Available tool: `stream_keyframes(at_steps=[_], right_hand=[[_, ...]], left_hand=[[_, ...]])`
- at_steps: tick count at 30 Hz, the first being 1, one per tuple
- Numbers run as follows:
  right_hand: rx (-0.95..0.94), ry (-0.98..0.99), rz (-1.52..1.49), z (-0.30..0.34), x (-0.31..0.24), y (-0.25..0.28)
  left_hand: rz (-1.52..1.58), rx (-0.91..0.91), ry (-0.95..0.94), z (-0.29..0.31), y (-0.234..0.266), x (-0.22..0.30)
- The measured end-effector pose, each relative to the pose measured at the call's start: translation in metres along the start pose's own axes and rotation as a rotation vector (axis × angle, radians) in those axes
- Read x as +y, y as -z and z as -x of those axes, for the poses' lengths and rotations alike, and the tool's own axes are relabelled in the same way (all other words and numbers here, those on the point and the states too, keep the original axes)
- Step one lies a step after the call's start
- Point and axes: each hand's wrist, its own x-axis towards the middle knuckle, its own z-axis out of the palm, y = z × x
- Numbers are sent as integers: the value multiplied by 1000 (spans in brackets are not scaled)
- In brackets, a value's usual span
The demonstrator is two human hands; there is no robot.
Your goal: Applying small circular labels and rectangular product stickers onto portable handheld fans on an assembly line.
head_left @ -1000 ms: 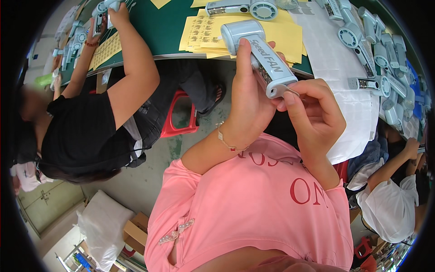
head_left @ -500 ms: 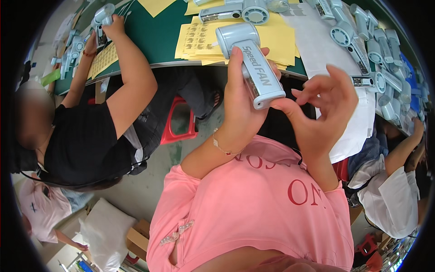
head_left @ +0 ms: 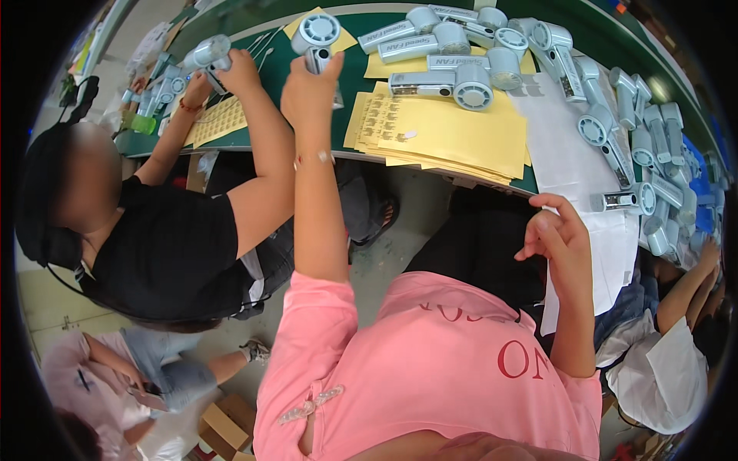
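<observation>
My left hand (head_left: 307,91) reaches out over the green table on the left and is closed around the handle of a light-blue handheld fan (head_left: 316,32). The fan's round slotted head points up, and my fingers cover part of the handle. My right hand (head_left: 560,234) hangs in the air in front of the table edge, fingers loosely bent and apart, with nothing in it. Between my hands lies a stack of yellow sticker sheets (head_left: 469,138). A handheld fan (head_left: 430,83) lies across the far part of that stack, below several similar ones.
White paper (head_left: 565,146) covers the table to the right, with many fans (head_left: 592,131) lying on it and piled beyond. A blue bin (head_left: 703,203) stands at far right. On the left a co-worker in black (head_left: 161,246) holds another fan (head_left: 207,52). Another person in white (head_left: 665,376) works at right.
My left hand has carried the fan from in front of me to the far left over the table. My right hand has come away from the fan's end and dropped lower.
</observation>
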Motion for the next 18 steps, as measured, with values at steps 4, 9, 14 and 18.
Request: stream_keyframes(at_steps=[4,9,14,18], right_hand=[[13,139,269,-20,-11,0],[8,240,544,-35,-26,-1],[52,323,890,-82,-50,47],[14,268,959,-125,-58,58]], left_hand=[[-191,-34,-8,-41,-39,-25],[-427,46,-41,-31,-48,-13],[338,3,-856,30,-35,49],[125,-285,-897,43,-49,58]])
